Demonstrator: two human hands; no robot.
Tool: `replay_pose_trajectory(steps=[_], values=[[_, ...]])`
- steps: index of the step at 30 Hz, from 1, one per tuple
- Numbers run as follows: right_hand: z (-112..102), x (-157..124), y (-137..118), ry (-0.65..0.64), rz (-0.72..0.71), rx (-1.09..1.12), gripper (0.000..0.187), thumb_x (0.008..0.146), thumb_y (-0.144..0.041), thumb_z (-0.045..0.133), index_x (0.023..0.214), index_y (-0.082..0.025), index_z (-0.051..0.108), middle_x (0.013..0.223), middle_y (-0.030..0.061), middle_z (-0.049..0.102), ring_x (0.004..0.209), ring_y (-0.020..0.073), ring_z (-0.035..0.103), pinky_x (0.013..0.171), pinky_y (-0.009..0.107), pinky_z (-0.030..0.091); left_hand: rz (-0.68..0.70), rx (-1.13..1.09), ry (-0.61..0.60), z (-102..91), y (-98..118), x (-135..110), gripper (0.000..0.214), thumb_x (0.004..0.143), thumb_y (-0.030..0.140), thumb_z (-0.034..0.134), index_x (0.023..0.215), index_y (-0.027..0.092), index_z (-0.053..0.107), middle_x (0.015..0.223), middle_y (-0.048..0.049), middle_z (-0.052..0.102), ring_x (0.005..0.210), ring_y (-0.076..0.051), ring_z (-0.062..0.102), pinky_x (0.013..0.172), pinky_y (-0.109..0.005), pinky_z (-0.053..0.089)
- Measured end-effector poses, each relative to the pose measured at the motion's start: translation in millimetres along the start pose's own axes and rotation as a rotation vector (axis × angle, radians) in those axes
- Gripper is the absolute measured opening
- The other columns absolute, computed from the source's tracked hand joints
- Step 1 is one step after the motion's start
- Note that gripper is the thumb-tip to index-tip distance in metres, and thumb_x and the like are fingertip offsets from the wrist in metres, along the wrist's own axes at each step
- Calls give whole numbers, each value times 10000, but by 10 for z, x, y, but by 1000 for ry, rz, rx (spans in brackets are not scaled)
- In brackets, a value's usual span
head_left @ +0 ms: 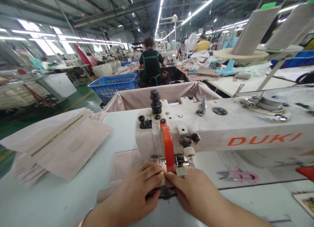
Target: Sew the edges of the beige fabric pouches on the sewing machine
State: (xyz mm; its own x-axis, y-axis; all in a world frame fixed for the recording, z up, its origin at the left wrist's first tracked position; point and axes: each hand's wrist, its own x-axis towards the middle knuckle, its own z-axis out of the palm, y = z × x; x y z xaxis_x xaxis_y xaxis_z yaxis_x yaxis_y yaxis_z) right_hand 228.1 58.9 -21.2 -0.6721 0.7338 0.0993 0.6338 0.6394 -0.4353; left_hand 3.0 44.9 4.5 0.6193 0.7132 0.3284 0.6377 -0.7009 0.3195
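Observation:
A white sewing machine (pixel 220 129) with orange lettering and an orange guard (pixel 168 148) stands on the pale table (pixel 49 200). A beige fabric piece (pixel 124 163) lies under its presser foot. My left hand (pixel 139 187) presses and pinches the fabric just left of the needle, a ring on one finger. On the right side of the needle my right hand (pixel 193 191) pinches the same fabric, fingertips meeting the left hand's. The needle and the fabric's near edge are hidden by my hands.
A stack of beige zippered fabric pieces (pixel 59 145) lies at the left of the table. Pink-handled snips (pixel 241 177) lie to the right. Behind the machine hang a fabric bin (pixel 157 96) and a blue basket (pixel 114 84). A person in black (pixel 151 65) works farther back.

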Motion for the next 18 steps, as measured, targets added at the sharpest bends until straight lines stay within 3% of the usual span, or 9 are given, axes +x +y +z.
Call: replay_pose_trajectory(steps=[5, 11, 14, 18], values=[[-54, 13, -37, 26, 15, 35, 256, 839, -90, 484, 972, -215, 663, 1083, 83, 672, 955, 240, 648, 834, 356, 533, -67, 39, -122, 14, -102, 13, 282, 855, 167, 664, 1126, 242, 651, 1247, -38, 688, 1126, -237, 650, 1003, -420, 555], [-150, -19, 40, 303, 121, 60, 215, 907, -116, 443, 978, -184, 634, 947, 85, 627, 891, 261, 594, 766, 379, 490, 28, 211, 73, 65, -193, -108, 220, 1005, 266, 530, 1177, 230, 663, 1115, -50, 733, 1014, -204, 677, 924, -344, 588], [-155, 4, 120, 284, 185, -47, 169, 945, -163, 481, 952, -182, 649, 920, 80, 638, 875, 272, 587, 749, 393, 459, 22, 138, 79, 47, -280, -152, 228, 1026, 273, 500, 1182, 262, 666, 1111, -19, 744, 1002, -182, 690, 897, -310, 584], [-161, 26, 152, 246, 208, -157, 232, 947, -184, 538, 741, -184, 644, 762, 58, 625, 771, 243, 564, 705, 373, 419, -30, 34, 116, 51, -248, -130, 165, 986, 234, 574, 1107, 255, 685, 1085, -18, 757, 989, -172, 702, 887, -285, 580]])
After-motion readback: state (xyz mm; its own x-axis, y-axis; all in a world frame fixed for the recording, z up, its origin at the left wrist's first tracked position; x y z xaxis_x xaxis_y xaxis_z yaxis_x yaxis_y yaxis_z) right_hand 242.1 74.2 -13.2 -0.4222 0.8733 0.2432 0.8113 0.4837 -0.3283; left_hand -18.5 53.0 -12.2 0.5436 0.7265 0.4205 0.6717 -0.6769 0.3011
